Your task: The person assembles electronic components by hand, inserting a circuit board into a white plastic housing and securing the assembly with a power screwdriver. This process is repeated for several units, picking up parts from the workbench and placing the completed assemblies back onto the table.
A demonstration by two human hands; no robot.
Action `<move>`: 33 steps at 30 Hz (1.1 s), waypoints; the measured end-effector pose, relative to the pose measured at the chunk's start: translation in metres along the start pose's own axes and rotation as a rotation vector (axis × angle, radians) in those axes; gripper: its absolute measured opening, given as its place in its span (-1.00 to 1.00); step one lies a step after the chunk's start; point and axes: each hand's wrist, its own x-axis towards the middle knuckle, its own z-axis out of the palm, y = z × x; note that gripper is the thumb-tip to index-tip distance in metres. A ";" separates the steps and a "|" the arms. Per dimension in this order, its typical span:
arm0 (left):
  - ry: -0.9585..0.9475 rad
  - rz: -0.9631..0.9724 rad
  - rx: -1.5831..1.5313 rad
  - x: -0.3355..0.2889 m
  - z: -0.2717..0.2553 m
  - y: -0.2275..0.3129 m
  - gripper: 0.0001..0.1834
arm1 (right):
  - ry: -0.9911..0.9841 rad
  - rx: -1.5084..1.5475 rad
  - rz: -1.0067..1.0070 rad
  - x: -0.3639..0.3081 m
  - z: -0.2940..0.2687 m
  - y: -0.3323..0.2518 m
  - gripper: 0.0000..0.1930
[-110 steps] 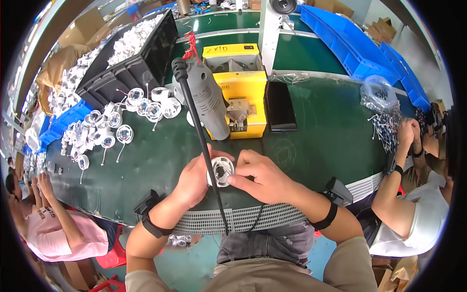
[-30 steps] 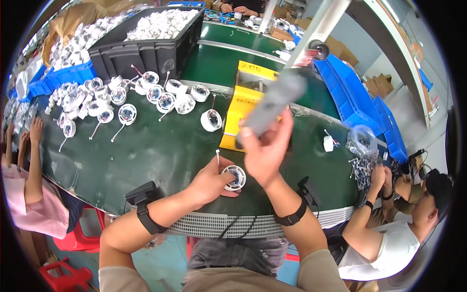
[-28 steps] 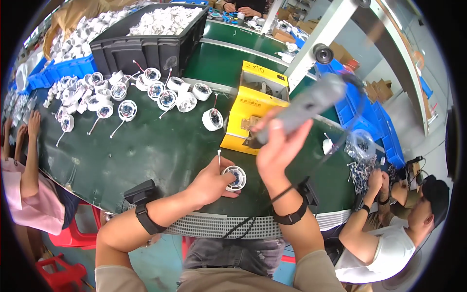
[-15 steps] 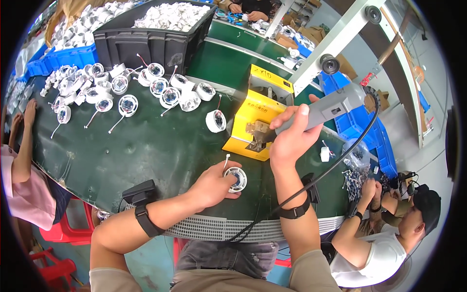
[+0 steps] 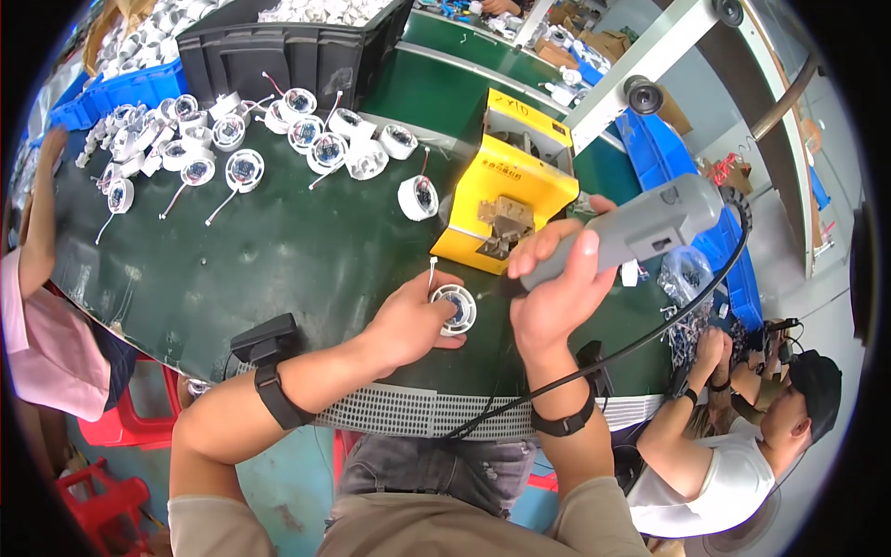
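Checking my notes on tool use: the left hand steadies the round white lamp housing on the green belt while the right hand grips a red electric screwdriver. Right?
Not quite: the head view shows the electric screwdriver in the right hand is grey, not red. The left hand does steady the round white lamp housing on the green belt.

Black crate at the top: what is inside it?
The black crate holds a heap of small white round parts, seen only at its top edge. How deep the heap goes is hidden by the crate's wall.
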 end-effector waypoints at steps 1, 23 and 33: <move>0.000 0.001 0.008 0.000 0.000 0.001 -0.67 | 0.006 -0.003 0.007 -0.007 0.000 0.000 -0.56; -0.048 0.081 -0.006 0.000 -0.003 -0.001 -0.62 | -0.209 -0.087 0.008 -0.046 -0.003 0.031 -0.58; 1.020 0.801 1.318 -0.020 -0.091 0.058 -0.18 | 0.124 -1.087 -0.195 0.043 -0.148 0.024 -0.43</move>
